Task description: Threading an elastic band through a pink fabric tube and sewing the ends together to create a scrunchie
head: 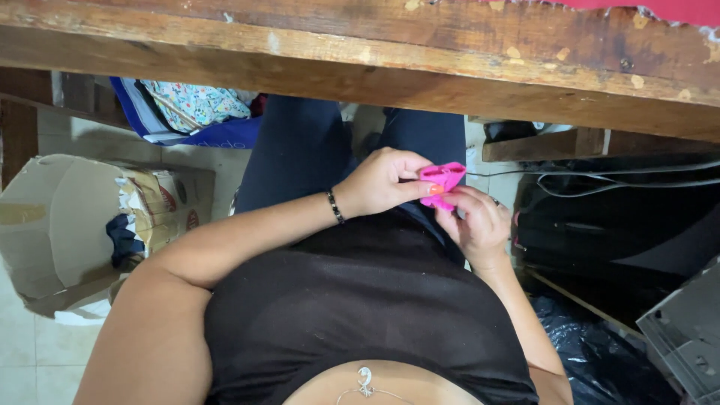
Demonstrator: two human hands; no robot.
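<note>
1. Your left hand [382,184] closes around one end of a small bright pink piece [442,180], thumb and forefinger pinched tight on its upper edge, the other fingers curled in beside them.
2. Your right hand [476,225] meets it from below: the fingers [466,201] are bent and nearly shut, their tips pressed to the lower side of the pink piece, which looks soft and folded, like cloth or foam, though its material cannot be told.
3. The pink piece sits between both hands, held up over your lap, just below the edge of the wooden tabletop [420,67], whose worn, scratched plank runs across the top of the view.
4. A beaded black bracelet [334,206] circles your left wrist; a ring [495,201] shows on a right finger.
5. On the tiled floor [30,352] to your left stands a torn cardboard box [52,225], open at the front, with dark fabric and crumpled printed wrapping inside.
6. Behind it lies patterned cloth [196,103] on a blue bag.
7. To your right, black plastic sheeting [592,352] bunches glossy beside a grey metal tray [686,330].
</note>
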